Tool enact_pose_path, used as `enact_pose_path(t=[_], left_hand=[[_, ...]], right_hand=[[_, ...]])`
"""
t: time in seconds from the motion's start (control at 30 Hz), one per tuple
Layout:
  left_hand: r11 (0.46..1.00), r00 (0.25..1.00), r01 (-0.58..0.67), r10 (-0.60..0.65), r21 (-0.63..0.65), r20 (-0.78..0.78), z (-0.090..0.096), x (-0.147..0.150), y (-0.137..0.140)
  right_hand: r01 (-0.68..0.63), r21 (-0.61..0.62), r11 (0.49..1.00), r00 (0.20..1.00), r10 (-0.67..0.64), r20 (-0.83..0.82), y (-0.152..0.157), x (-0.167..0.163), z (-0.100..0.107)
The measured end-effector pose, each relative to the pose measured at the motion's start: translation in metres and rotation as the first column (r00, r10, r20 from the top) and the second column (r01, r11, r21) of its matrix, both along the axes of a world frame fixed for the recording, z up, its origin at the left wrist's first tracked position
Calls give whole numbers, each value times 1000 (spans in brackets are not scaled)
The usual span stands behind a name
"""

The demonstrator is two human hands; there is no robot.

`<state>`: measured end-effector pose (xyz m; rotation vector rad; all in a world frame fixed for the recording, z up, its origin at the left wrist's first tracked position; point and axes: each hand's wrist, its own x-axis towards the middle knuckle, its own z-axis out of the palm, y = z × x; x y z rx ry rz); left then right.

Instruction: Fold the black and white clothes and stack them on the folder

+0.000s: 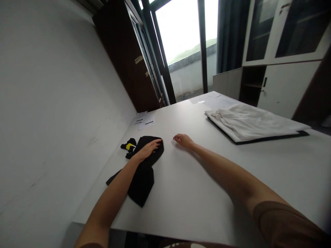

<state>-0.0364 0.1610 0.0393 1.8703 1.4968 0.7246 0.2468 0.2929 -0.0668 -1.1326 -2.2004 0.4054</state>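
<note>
Several pieces of black cloth (141,187) lie overlapping on the left side of the white table. My left hand (148,150) rests on top of the upper black piece (148,139), fingers stretched toward its right edge. To the right of the cloth, just above the bare tabletop, is my right hand (184,140); its fingers are bent and close together, and I see nothing in them. A small crumpled black item with a yellow patch (130,146) sits beside the cloth, near the wall.
On the right of the white table (191,193), a stack of white fabric (254,120) rests on a dark sheet. Papers (146,120) lie by the wall, with more sheets (219,101) at the far end. A white wall (59,103) borders the left; cabinets (287,86) stand beyond.
</note>
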Motion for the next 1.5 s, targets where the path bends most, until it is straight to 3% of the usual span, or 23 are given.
enact_pose_path(t=[0.07,0.13,0.23,0.3,0.4,0.5,0.63,0.77,0.9,0.97,1.07,1.1,1.17,1.3,1.4,1.5], left_hand=[[939,940,341,-342,-43,-12,-5,32,-12],[909,907,413,-404,59,-121,-9,46,-19],[965,968,163,-115,207,-225,-16,29,-17],[972,970,-47,99,228,-221,-23,3,-11],[938,920,-287,326,193,-218,-34,-39,-4],[912,887,-404,411,79,-210,-46,-63,-4],[927,926,-370,364,-53,-97,-55,-64,-4],[942,944,-276,303,-190,128,-59,-50,-1],[939,883,-144,265,-312,388,-71,-37,-8],[933,833,-103,271,-345,482,-78,-35,-14],[927,753,-145,330,-346,568,-84,-48,-21],[923,724,-186,361,-338,587,-84,-58,-21],[901,662,-294,432,-318,612,-79,-83,-22],[788,544,-557,585,-262,602,-64,-143,-28],[660,488,-729,687,-181,538,-55,-179,-39],[536,468,-843,777,-53,420,-46,-202,-53]], right_hand=[[38,-21,999,998,-38,-43,0,4,3],[76,-65,995,994,-81,-76,0,8,7],[82,-136,987,989,-98,-112,-5,5,10],[55,-177,983,990,-76,-118,-12,-6,10],[51,-210,976,995,-68,-74,-30,-32,10],[99,-234,967,995,-100,9,-48,-59,11],[20,-300,954,996,6,84,-60,-83,8],[-201,-315,928,963,127,-238,-57,-93,5],[-297,-316,901,754,18,-657,-53,-112,23],[-403,-260,878,649,74,-757,-55,-127,37],[-548,-176,818,582,222,-783,-62,-149,49],[-548,-165,820,591,240,-770,-66,-154,48],[-467,-176,867,684,228,-693,-75,-159,42],[-301,-175,937,935,254,-246,-96,-155,22],[-198,-118,973,978,204,42,-107,-153,16],[-123,-77,989,973,135,186,-108,-156,16]])
